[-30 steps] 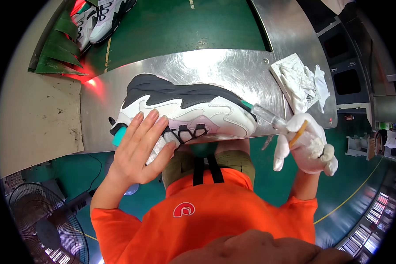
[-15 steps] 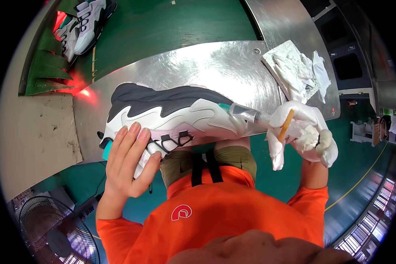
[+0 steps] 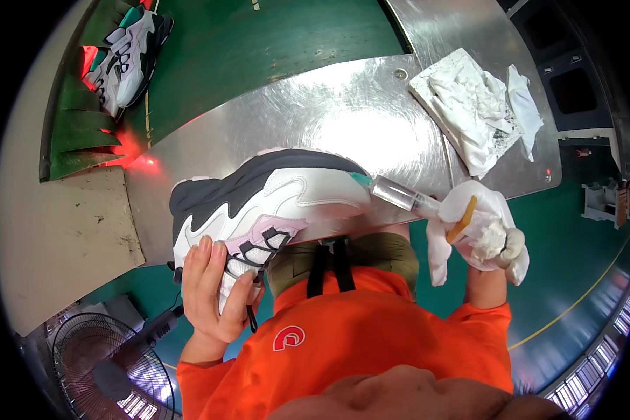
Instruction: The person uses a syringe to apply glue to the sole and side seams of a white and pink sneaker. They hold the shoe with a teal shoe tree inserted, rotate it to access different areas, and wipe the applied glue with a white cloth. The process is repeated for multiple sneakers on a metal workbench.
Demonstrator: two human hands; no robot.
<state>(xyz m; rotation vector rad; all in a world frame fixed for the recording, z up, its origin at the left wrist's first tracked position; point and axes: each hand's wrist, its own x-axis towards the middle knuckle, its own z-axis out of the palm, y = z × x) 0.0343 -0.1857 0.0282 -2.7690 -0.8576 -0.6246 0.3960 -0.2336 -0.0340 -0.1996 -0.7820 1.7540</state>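
Note:
A white sneaker (image 3: 329, 192) with dark grey midsole and pale purple trim lies on its side at the metal table's near edge, toe to the right, sole facing away. My bare left hand (image 3: 213, 290) grips it near the collar and laces, fingers on the side, thumb by the tongue. In a white glove, my right hand (image 3: 479, 231) holds a clear syringe (image 3: 399, 194). Its front end, by a teal patch, meets the toe's sole edge; contact cannot be made out. A yellow-brown stick (image 3: 463, 220) and a white wad (image 3: 488, 240) are also in this hand.
Crumpled white cloths (image 3: 469, 105) lie on a pale slab at the right of the metal table (image 3: 315, 98). Beyond is a green conveyor belt (image 3: 259, 42). More sneakers (image 3: 140, 52) stand far left, by green flaps (image 3: 77, 126) with red light. A fan (image 3: 112, 378) stands lower left.
The sneaker has tilted, its heel nearer me and its laces showing more. My left hand has shifted slightly right and down with it. The syringe stays at the toe, its clear barrel more exposed.

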